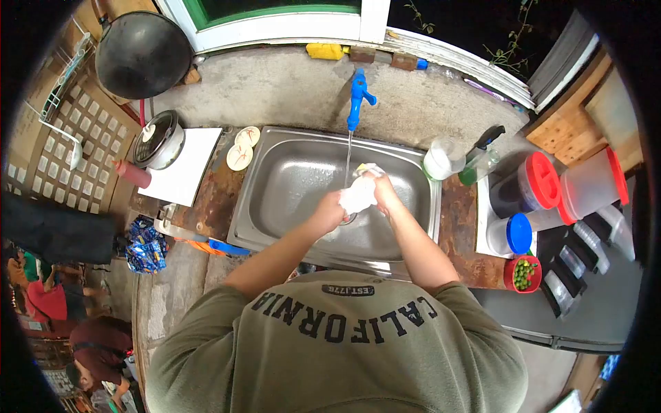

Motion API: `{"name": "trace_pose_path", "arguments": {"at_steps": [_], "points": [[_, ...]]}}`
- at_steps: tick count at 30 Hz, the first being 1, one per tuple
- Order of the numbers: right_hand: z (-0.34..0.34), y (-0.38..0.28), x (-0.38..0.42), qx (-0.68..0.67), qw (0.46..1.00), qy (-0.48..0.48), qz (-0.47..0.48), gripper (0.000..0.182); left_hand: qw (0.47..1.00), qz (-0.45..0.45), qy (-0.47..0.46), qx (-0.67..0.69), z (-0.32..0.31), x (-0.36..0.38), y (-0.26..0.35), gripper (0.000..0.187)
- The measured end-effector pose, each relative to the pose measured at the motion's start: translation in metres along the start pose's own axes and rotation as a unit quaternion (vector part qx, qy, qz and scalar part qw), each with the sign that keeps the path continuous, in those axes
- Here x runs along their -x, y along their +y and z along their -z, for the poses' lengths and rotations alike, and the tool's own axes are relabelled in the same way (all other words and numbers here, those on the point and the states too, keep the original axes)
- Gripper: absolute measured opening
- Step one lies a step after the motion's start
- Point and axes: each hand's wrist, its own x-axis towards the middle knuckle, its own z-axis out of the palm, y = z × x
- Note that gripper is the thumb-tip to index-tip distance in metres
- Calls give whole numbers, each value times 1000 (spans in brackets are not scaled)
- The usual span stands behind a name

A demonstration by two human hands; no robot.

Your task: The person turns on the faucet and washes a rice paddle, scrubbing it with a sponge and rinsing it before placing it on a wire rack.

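Note:
Over the steel sink, both my hands are on a bright white dish, its shape washed out by glare. My left hand grips its left edge, fingers closed around it. On the other side, my right hand is closed against the dish, and a pale, crumpled sponge-like piece with a bit of yellow shows at its fingertips. Water runs from the blue faucet down beside the dish. The drain sits partly hidden under my hands.
A lidded pot and a wok are at the left. Right of the sink stand a glass jar, a knife, red-lidded containers and a red bowl of green fruits. Another person bends down at lower left.

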Motion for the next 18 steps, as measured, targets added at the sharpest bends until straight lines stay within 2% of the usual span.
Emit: {"name": "trace_pose_path", "arguments": {"at_steps": [3, 6, 7, 9, 12, 14, 15, 17, 18], "points": [[-3, 0, 3, 83, 996, 4, 45, 16, 1000, 3, 8, -1, 4, -3, -6, 26], [5, 23, -4, 229, 950, 32, 209, 21, 1000, -8, 6, -2, 8, -3, -2, 30], [0, 13, 6, 324, 907, 43, 264, 22, 1000, -16, 2, -7, 11, -4, -3, 32], [-8, -14, 25, 498, 783, 64, 365, 24, 998, -20, -6, -62, 15, -3, 2, 33], [-15, -33, 36, 446, 849, 46, 280, 31, 985, -20, -10, -171, 16, 4, 22, 33], [-23, -40, 46, 494, 802, 5, 335, 29, 981, -39, -2, -190, 16, 2, 25, 36], [-25, -41, 48, 517, 776, -16, 362, 28, 975, -77, 2, -207, 17, -2, 19, 36], [-20, -34, 42, 517, 770, -14, 374, 27, 958, -151, 8, -242, 20, -9, 2, 36], [-17, -31, 38, 517, 767, -11, 381, 27, 963, -139, 9, -232, 19, -5, 9, 36]]}}
